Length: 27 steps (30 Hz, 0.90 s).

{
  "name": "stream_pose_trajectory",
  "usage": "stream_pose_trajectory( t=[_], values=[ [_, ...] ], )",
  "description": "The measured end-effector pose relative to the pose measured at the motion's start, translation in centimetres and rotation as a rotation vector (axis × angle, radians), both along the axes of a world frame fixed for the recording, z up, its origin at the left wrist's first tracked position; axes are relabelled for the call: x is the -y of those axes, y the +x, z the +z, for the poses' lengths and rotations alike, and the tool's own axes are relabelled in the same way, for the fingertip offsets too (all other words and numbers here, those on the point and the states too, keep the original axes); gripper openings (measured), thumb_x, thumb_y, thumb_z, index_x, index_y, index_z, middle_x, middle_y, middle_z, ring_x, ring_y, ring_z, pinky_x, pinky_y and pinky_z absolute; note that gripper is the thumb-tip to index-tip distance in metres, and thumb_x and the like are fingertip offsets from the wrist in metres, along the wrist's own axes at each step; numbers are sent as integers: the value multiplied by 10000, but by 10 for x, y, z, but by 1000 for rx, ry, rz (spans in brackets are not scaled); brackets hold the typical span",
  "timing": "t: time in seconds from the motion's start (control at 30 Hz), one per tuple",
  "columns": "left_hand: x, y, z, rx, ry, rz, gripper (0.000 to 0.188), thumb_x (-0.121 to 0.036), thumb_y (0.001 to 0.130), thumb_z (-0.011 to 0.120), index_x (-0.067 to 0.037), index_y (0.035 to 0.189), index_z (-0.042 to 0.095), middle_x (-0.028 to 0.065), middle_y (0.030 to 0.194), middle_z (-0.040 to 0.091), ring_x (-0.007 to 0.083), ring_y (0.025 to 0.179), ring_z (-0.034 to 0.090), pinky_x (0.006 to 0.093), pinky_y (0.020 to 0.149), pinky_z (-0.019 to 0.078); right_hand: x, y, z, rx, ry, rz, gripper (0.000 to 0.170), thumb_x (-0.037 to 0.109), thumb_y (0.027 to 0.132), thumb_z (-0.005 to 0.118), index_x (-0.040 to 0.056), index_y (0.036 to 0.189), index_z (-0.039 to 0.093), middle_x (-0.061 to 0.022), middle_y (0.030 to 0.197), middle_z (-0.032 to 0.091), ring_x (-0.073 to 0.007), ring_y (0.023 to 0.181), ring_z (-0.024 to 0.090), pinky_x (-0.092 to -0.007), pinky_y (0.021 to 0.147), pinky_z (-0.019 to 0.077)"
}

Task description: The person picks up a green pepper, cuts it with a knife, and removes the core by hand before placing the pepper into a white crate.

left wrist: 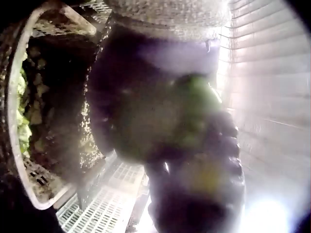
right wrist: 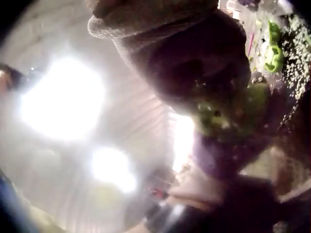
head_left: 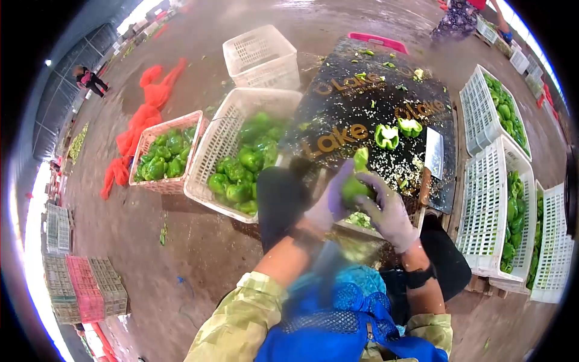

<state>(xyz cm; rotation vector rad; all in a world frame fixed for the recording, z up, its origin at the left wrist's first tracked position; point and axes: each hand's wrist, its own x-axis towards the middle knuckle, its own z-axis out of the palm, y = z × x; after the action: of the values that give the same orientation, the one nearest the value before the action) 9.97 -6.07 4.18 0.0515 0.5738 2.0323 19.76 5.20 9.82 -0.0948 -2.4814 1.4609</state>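
A green bell pepper (head_left: pixel 353 189) is held between both gloved hands, over the near edge of a dark, seed-strewn board (head_left: pixel 338 84). My left hand (head_left: pixel 329 202) grips it from the left; its glove looks purple around the blurred pepper (left wrist: pixel 197 102) in the left wrist view. From the other side, my right hand (head_left: pixel 391 216) has its fingers bent onto the pepper. A lighter green piece (head_left: pixel 360 158) shows just above the fingertips. Two cut pepper halves, one near (head_left: pixel 386 137) and one farther (head_left: pixel 410 127), lie cut side up on the board.
A cleaver (head_left: pixel 433 154) with a wooden handle lies at the board's right. White crates of whole peppers, one at left (head_left: pixel 199 181) and others at right (head_left: pixel 479 208), flank the board. Pepper scraps (head_left: pixel 360 221) fill a container below the hands. Two people stand farther off.
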Motion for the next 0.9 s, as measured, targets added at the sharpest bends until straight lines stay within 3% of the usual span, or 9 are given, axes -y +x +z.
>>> stream_pose_trajectory(
  t=[0.03, 0.17, 0.27, 0.3, 0.4, 0.53, 0.67, 0.73, 0.9],
  values=[
    [1, 1, 0, -26, -4, -35, 374, -331, 939, 500, -98, 1232, 499, 62, 1054, 595, 130, 894, 600, 293, 740, 518, 5, -3, -7, -38, -162, -53, 319, 101, 823, 645, 9, 1111, 543, -182, 956, 604, -177, 854, 608, -304, 708, 473],
    [-3, 11, 15, -257, -279, 195, 385, -271, 901, 581, -62, 1215, 502, 28, 970, 576, 101, 805, 573, 240, 679, 485, 10, 5, -4, 185, -203, -195, 218, 65, 822, 623, -5, 1021, 569, -167, 887, 612, -246, 756, 602, -353, 650, 462],
    [-14, 8, -7, -480, -486, 392, 599, -212, 819, 682, -32, 1315, 399, 57, 1051, 550, 139, 846, 570, 255, 662, 491, 2, 10, -23, 66, 124, -256, 213, 51, 814, 618, -9, 1012, 570, -175, 890, 616, -282, 757, 606, -358, 659, 469],
    [-18, 8, -5, -507, -466, 460, 645, -115, 779, 713, -30, 1331, 391, 56, 1057, 562, 130, 897, 556, 269, 707, 494, 0, 13, -27, 59, 50, -238, 201, 39, 809, 608, -5, 1003, 576, -182, 921, 616, -315, 778, 607, -367, 674, 476],
    [-16, 11, 4, -680, -562, 419, 639, -151, 807, 703, 5, 1341, 388, 57, 1071, 559, 112, 878, 567, 239, 758, 474, -5, 20, -26, 12, 114, -227, 192, 33, 812, 601, -1, 1000, 581, -181, 927, 615, -317, 795, 613, -370, 693, 480],
    [-24, 14, 2, -380, -465, 484, 601, -169, 804, 700, -46, 1320, 417, 66, 1063, 553, 143, 882, 554, 265, 722, 482, -6, 10, -19, 107, 47, -220, 226, 81, 871, 554, 30, 1091, 549, -182, 884, 619, -307, 747, 616, -389, 665, 475],
    [-24, 9, 4, -417, -428, 354, 464, -313, 913, 531, -4, 1249, 447, 65, 1066, 554, 143, 968, 548, 295, 827, 460, 5, 8, -14, 190, -316, -233, 222, 138, 926, 500, 26, 1115, 531, -128, 774, 579, -172, 630, 556, -316, 592, 457],
    [-11, 3, 16, -396, -383, 80, 447, -285, 902, 551, 4, 1233, 470, 49, 1077, 554, 135, 937, 546, 257, 784, 462, -2, 14, -20, 253, -479, -167, 228, 165, 950, 483, 18, 1119, 523, -44, 749, 537, -92, 614, 474, -242, 550, 420],
    [-18, -19, -2, -561, -373, -70, 706, -192, 791, 717, 10, 1369, 366, 96, 1112, 582, 132, 913, 584, 248, 763, 487, -11, 35, -14, 426, -414, -62, 232, 192, 948, 521, 36, 1120, 526, -7, 808, 539, -65, 664, 478, -216, 514, 418]
  ],
)
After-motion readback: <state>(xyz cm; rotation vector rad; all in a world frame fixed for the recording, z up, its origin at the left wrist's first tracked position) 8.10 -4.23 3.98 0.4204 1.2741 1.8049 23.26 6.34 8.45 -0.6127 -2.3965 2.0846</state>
